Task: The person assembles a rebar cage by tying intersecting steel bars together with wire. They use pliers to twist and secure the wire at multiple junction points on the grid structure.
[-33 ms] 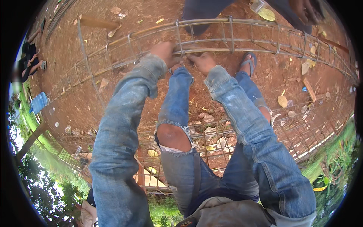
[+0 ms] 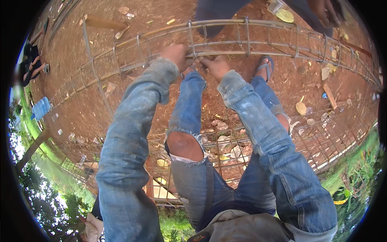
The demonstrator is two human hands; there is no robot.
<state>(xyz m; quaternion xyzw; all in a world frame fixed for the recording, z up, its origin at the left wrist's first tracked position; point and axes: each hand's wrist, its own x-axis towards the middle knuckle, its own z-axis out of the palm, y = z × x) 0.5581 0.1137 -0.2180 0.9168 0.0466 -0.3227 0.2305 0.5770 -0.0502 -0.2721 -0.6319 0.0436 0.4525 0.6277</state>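
Observation:
A long rebar cage [image 2: 247,36], made of steel bars with square stirrups, runs across in front of me at about shin height. My left hand [image 2: 176,55] is closed round its near lower bar, just left of a stirrup. Beside it, my right hand [image 2: 216,67] is closed, with thumb and fingers pressed together at the same near bar. Whatever sits between the right fingertips is too small and blurred to make out. The fingertips of both hands are partly hidden and nearly meet by the stirrup.
A person's dark trouser leg [image 2: 219,14] and hand [image 2: 322,10] are beyond the cage. Another person [image 2: 32,64] sits far left, near a blue plastic jug [image 2: 41,109]. Steel mesh [image 2: 342,145] lies behind my legs. Wood pieces [image 2: 329,96] and leaves dot the red soil.

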